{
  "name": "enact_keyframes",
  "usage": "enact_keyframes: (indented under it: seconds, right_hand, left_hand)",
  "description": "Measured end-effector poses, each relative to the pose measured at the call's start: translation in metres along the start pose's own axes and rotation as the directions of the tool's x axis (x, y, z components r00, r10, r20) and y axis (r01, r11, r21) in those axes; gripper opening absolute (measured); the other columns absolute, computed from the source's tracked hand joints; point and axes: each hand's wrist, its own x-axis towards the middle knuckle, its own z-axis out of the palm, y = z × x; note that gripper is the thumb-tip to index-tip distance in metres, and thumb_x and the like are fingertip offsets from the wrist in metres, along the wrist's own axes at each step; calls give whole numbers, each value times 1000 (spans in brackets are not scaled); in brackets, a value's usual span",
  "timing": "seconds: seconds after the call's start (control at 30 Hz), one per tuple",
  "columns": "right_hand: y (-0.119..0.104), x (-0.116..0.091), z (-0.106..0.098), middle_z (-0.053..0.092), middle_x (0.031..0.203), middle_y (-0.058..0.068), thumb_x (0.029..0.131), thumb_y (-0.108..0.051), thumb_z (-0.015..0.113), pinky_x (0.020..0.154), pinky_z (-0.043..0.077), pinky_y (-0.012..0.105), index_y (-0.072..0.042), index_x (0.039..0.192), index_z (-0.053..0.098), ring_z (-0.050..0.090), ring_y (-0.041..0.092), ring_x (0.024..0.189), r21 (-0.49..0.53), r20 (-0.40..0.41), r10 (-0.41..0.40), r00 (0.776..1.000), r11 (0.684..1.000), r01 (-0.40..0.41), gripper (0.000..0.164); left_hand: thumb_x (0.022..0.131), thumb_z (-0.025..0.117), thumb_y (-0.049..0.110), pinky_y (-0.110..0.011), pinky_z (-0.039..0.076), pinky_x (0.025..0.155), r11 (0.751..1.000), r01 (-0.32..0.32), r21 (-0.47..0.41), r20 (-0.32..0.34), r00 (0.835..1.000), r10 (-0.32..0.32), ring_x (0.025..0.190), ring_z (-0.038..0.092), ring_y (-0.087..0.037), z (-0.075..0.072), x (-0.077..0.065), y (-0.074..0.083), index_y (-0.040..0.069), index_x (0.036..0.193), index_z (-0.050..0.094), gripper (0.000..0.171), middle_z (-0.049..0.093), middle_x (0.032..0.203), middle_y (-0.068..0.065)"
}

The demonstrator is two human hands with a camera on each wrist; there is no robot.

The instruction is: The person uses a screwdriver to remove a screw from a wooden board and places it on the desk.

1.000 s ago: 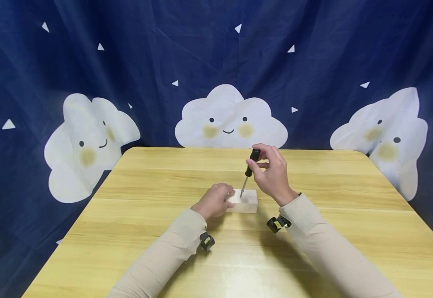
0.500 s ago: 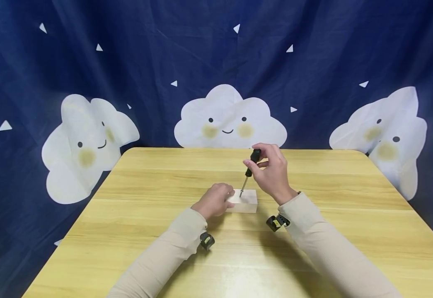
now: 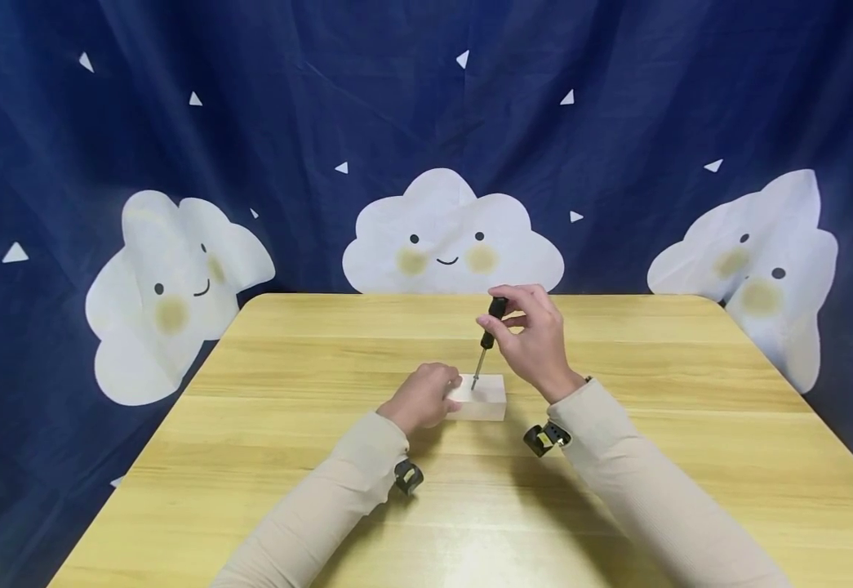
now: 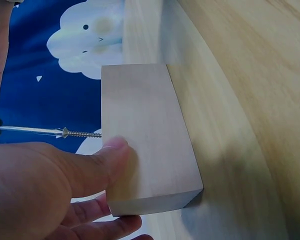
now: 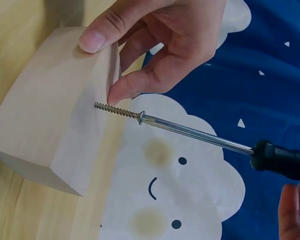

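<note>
The left hand (image 3: 424, 395) grips the left end of a pale wood block (image 3: 483, 409), which lies flat near the middle of the bench (image 3: 308, 392). Its fingers are parted only by the block's width: the thumb (image 4: 104, 164) presses flat on the side nearest the person, and the other fingers reach round to the far side.

The right hand (image 3: 536, 339) is up above the block and to its right. It pinches the black handle of a screwdriver (image 3: 487, 338), thumb on one side and fingertips on the other near the top, so the fingers are closed down to the thickness of the handle, with a gap showing between handle and palm.

The screwdriver slants, handle end leaning to the right, and its metal shaft runs down to the head of a screw (image 5: 117, 110). The screw stands out from the block's top face, most of its thread bare; how deep the tip sits cannot be told. In the head view it meets the block just beside the left hand's fingers. Behind the bench hangs a blue curtain (image 3: 397, 98) printed with smiling white clouds (image 3: 455, 214).
</note>
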Motion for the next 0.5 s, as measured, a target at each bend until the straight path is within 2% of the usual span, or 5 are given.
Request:
enact_keyframes:
  seconds: [0.17, 0.27, 0.5]
  right_hand:
    - [0, 0, -1, 59, 98, 18, 80, 8, 74, 65, 60, 33, 3, 112, 63, 65, 28, 82, -28, 2, -8, 1000, 1000, 8, 34]
    - [1, -2, 0, 61, 99, 18, 82, 10, 69, 67, 60, 34, 5, 115, 60, 66, 29, 83, -19, 0, -20, 1000, 1000, 20, 34]
    - [2, -4, 1, 56, 93, 18, 75, 1, 82, 59, 60, 33, 3, 110, 61, 62, 27, 76, -24, -44, -39, 998, 999, 38, 41]
  left_hand:
    - [82, 78, 17, -33, 53, 88, 1000, 8, 4, -2, 1000, -8, 94, 62, -22, 1, -1, 0, 5, 105, 67, 28, 67, 101, -8]
    - [82, 78, 18, -34, 52, 90, 1000, 16, 3, -3, 1000, -16, 97, 62, -23, 2, -1, 0, 5, 106, 67, 29, 67, 103, -8]
    - [82, 78, 18, -31, 53, 82, 1000, -1, 1, -13, 1000, 1, 86, 60, -18, 1, -2, 1, 7, 96, 67, 21, 66, 94, -5]
